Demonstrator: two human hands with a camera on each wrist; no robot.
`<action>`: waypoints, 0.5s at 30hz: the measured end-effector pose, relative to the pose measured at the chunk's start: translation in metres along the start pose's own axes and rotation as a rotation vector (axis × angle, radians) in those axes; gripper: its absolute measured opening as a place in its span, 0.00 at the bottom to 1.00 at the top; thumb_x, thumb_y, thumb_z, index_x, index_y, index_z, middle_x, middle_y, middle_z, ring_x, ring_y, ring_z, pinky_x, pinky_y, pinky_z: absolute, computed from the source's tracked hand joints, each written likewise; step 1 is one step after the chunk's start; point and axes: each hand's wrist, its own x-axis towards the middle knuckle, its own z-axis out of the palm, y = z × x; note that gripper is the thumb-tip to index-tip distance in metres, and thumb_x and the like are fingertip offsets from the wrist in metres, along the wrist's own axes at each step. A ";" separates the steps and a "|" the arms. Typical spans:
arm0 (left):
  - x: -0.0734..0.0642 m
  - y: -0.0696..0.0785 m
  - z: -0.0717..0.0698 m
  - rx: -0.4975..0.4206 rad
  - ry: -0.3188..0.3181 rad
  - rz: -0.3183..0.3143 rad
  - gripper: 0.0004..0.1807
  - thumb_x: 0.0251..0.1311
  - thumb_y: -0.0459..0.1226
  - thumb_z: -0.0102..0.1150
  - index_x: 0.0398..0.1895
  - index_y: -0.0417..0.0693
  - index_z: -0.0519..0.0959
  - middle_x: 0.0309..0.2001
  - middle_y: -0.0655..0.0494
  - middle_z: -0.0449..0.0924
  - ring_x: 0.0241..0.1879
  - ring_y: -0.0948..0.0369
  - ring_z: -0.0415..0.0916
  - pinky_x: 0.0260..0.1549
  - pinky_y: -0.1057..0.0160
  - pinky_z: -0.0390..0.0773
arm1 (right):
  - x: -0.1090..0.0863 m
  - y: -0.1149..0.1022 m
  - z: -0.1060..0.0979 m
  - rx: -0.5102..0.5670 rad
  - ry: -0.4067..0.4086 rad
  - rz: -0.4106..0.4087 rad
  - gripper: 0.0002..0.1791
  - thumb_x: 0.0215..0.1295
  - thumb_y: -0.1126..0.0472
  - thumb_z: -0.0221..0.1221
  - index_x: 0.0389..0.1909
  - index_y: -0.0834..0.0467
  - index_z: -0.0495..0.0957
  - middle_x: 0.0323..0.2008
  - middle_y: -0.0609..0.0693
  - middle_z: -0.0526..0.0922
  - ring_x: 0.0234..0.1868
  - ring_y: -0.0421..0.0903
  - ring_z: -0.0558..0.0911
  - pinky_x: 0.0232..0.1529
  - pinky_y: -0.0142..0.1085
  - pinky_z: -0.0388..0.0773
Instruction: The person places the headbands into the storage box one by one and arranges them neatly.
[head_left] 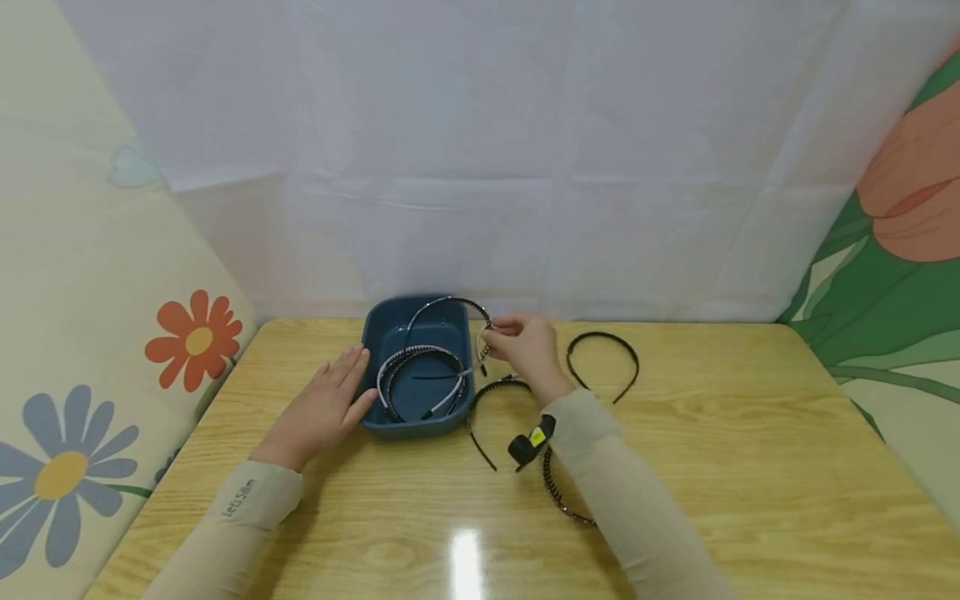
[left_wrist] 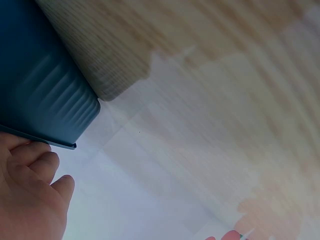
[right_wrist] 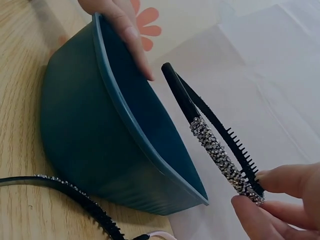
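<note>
My right hand (head_left: 528,352) pinches a black headband (right_wrist: 215,150) between thumb and fingers at the right side of a blue bin (head_left: 416,431). Silvery stones cover its outside and small teeth line its inner side. In the head view, the held headband's arc reaches over the bin. Inside lie several headbands, among them a pale one (head_left: 383,390) and dark ones partly hidden by it. My left hand (head_left: 318,412) rests against the bin's left rim with its fingers extended; the left wrist view shows fingertips touching the rim.
On the wooden table (head_left: 735,450), right of the bin, lie a plain black headband (head_left: 602,335), a dark studded headband (head_left: 472,417) and another toothed headband (head_left: 557,493), partly under the right sleeve. A white cloth (head_left: 525,167) hangs behind the table.
</note>
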 end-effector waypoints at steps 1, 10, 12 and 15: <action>0.000 0.000 0.000 0.001 0.004 0.003 0.40 0.79 0.52 0.41 0.79 0.31 0.48 0.79 0.34 0.44 0.79 0.40 0.41 0.75 0.38 0.44 | 0.001 0.000 0.003 -0.013 -0.001 -0.009 0.13 0.63 0.70 0.68 0.48 0.70 0.84 0.41 0.64 0.87 0.35 0.52 0.89 0.37 0.36 0.88; -0.004 -0.001 0.001 0.003 0.001 -0.003 0.41 0.79 0.53 0.41 0.79 0.31 0.49 0.79 0.34 0.44 0.79 0.39 0.41 0.75 0.37 0.45 | 0.001 -0.006 0.023 -0.182 -0.025 -0.082 0.14 0.63 0.67 0.68 0.47 0.70 0.84 0.40 0.64 0.86 0.34 0.55 0.89 0.32 0.33 0.87; -0.004 -0.001 0.001 0.002 -0.001 -0.006 0.41 0.79 0.54 0.40 0.79 0.31 0.48 0.80 0.34 0.44 0.79 0.40 0.41 0.75 0.38 0.45 | 0.001 -0.007 0.027 -0.209 -0.028 -0.102 0.15 0.63 0.67 0.68 0.48 0.71 0.84 0.40 0.64 0.86 0.34 0.56 0.89 0.32 0.34 0.86; -0.005 0.000 0.000 0.001 0.003 -0.008 0.41 0.79 0.53 0.40 0.79 0.31 0.48 0.80 0.34 0.44 0.79 0.40 0.41 0.75 0.38 0.45 | 0.002 -0.008 0.034 -0.285 -0.029 -0.143 0.15 0.63 0.66 0.69 0.48 0.71 0.84 0.40 0.64 0.87 0.37 0.55 0.89 0.33 0.34 0.86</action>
